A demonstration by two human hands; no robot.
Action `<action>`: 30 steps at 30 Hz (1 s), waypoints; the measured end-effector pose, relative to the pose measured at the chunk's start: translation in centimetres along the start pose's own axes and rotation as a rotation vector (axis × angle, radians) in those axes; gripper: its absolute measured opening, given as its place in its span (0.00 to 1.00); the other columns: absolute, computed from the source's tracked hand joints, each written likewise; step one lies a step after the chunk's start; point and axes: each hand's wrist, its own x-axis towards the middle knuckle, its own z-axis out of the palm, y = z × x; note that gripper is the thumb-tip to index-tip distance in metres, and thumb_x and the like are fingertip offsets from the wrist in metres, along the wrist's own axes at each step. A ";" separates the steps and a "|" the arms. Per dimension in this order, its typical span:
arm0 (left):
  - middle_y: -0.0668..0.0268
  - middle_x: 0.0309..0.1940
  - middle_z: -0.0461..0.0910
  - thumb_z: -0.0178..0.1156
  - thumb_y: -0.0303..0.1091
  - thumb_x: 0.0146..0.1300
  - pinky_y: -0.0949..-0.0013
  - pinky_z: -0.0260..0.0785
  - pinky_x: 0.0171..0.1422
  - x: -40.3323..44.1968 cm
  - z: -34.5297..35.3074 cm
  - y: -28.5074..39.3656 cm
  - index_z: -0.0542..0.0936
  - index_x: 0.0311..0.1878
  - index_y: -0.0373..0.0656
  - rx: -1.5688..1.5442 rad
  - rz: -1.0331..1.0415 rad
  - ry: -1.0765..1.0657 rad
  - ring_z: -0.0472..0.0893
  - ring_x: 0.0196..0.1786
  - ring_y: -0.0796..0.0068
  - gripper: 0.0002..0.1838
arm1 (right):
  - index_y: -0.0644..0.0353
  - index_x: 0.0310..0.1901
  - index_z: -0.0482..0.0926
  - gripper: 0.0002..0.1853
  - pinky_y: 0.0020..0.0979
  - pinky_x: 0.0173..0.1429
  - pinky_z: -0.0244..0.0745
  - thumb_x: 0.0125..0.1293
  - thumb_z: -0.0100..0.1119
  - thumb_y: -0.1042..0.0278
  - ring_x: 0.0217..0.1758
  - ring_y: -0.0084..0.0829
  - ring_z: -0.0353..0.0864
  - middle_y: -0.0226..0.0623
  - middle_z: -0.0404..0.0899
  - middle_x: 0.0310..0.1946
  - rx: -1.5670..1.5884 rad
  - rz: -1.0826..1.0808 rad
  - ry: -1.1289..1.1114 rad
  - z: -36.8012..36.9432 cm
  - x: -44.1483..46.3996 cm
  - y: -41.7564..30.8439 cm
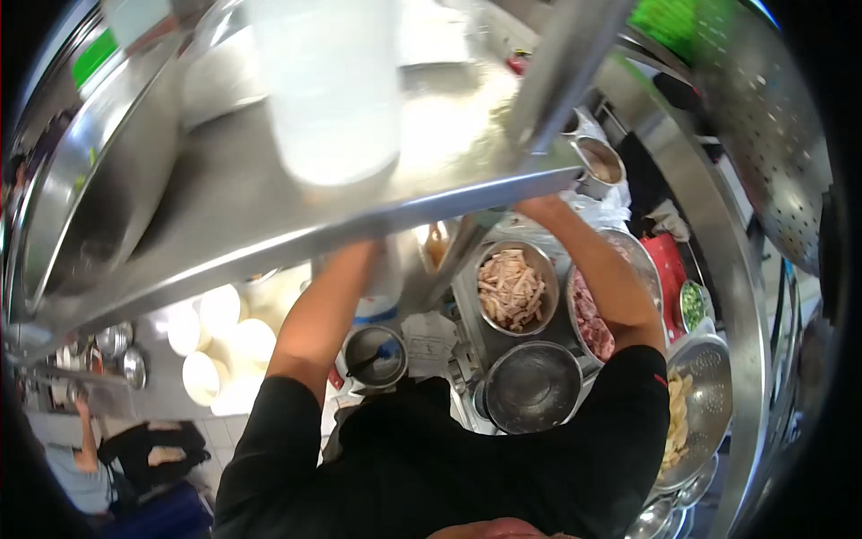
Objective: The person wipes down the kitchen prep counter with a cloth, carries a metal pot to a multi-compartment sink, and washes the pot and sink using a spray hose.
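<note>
Both of my arms reach forward beneath a metal shelf (215,260). Its edge covers my left hand, so only the left forearm (328,301) shows, beside a clear plastic container. Of my right hand, just the wrist end (541,207) shows below the shelf rim; its fingers are hidden. It is nearest to clear plastic bags (603,212) and a small metal pot (600,164). Below my right forearm stand a metal bowl of pale cut strips (512,289) and a bowl of raw pink meat (590,319).
An empty-looking dark metal bowl (533,388) and a small pot (375,357) stand close to my body. White round tubs (205,377) are at left. A colander (712,377) holds yellowish pieces. Another person (85,458) is at lower left. A large white container (328,99) stands on the shelf.
</note>
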 end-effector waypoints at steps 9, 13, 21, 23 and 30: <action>0.54 0.35 0.78 0.58 0.29 0.58 0.62 0.78 0.28 0.4 -0.2 0.7 0.70 0.46 0.36 -0.005 0.010 0.026 0.83 0.31 0.60 0.14 | 0.64 0.48 0.77 0.16 0.39 0.48 0.74 0.67 0.50 0.61 0.45 0.46 0.80 0.51 0.79 0.44 0.142 0.150 -0.047 -6.2 2.7 7.5; 0.54 0.34 0.78 0.58 0.28 0.57 0.62 0.79 0.26 -0.3 0.9 -0.7 0.70 0.46 0.35 0.013 0.015 0.013 0.83 0.30 0.59 0.14 | 0.64 0.46 0.77 0.15 0.39 0.46 0.73 0.65 0.51 0.62 0.42 0.44 0.80 0.50 0.79 0.41 -0.038 0.198 -0.135 -2.9 2.2 16.8; 0.53 0.33 0.78 0.59 0.27 0.56 0.62 0.79 0.24 -0.5 4.3 -0.8 0.69 0.45 0.34 0.031 0.142 0.042 0.83 0.28 0.58 0.14 | 0.64 0.41 0.79 0.13 0.37 0.42 0.72 0.62 0.54 0.63 0.38 0.39 0.79 0.47 0.79 0.36 -0.083 0.261 -0.214 2.7 7.2 26.5; 0.52 0.32 0.78 0.59 0.26 0.56 0.61 0.80 0.23 -0.2 4.5 -0.6 0.69 0.45 0.34 0.021 0.164 0.054 0.83 0.27 0.58 0.14 | 0.64 0.40 0.79 0.13 0.36 0.41 0.72 0.61 0.54 0.63 0.37 0.38 0.79 0.46 0.79 0.35 -0.094 0.292 -0.209 2.2 7.8 27.8; 0.52 0.34 0.78 0.59 0.26 0.56 0.63 0.80 0.21 0.1 3.3 0.0 0.69 0.46 0.34 0.035 0.238 0.106 0.84 0.28 0.61 0.15 | 0.65 0.36 0.81 0.12 0.35 0.38 0.71 0.58 0.57 0.64 0.33 0.35 0.78 0.43 0.79 0.30 -0.087 0.298 -0.216 2.4 8.6 28.9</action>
